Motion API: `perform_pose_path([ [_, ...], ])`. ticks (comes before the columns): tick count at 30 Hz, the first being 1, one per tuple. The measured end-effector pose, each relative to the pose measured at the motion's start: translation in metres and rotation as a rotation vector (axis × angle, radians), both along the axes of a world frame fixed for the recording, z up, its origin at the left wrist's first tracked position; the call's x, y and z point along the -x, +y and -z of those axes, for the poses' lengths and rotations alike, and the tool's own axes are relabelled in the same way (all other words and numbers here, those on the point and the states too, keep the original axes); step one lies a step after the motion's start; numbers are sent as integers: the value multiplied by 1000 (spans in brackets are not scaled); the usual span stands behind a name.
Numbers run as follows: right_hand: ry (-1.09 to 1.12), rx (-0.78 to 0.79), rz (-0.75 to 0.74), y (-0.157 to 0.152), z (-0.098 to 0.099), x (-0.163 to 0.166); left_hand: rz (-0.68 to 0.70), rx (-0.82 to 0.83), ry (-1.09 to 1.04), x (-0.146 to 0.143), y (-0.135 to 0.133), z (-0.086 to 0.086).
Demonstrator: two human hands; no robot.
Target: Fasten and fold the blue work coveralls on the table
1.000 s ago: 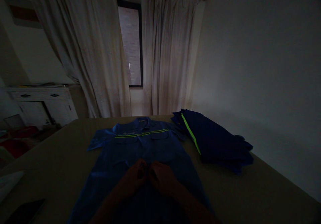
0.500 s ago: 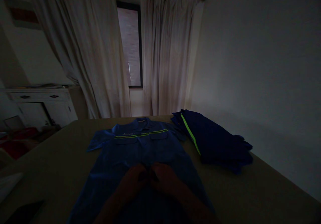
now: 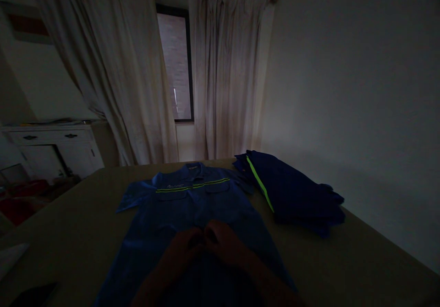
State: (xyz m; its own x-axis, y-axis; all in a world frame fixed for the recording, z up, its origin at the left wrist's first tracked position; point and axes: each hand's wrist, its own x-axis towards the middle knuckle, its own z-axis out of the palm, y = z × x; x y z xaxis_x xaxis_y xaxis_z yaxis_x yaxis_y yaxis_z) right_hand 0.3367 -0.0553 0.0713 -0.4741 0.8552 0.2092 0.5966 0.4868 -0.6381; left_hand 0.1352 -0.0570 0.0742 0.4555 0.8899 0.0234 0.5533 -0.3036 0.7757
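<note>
A blue short-sleeved work shirt (image 3: 178, 211) lies spread front up on the table, collar at the far end, with yellow-green stripes across the chest above two flap pockets. Over its middle front, my left hand (image 3: 185, 243) and my right hand (image 3: 220, 240) meet with their fingertips together. Both hands are closed in a pinch at the shirt's front opening, gripping its cloth. The dim light hides the exact bit of cloth between the fingers.
Right of the shirt lies a stack of folded dark blue clothes (image 3: 295, 192) with a bright green stripe, touching its sleeve. A dark object (image 3: 32, 295) and a pale sheet (image 3: 12, 256) lie on the tan table (image 3: 75, 220) at left. A white cabinet (image 3: 51, 146) stands beyond.
The view has shifted very slightly. My hands stay together at the shirt front, with the right hand a little higher; the shirt and the stack have not moved.
</note>
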Motion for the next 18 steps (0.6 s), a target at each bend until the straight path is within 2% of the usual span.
perform_pose_path([
  [8,65,-27,-1,1,7,5,-60,-49,-8,-4,1,4],
  [15,213,150,24,5,12,4,-48,-49,26,1,2,6],
  [18,228,101,87,9,9,3,1,-45,93,3,2,1],
])
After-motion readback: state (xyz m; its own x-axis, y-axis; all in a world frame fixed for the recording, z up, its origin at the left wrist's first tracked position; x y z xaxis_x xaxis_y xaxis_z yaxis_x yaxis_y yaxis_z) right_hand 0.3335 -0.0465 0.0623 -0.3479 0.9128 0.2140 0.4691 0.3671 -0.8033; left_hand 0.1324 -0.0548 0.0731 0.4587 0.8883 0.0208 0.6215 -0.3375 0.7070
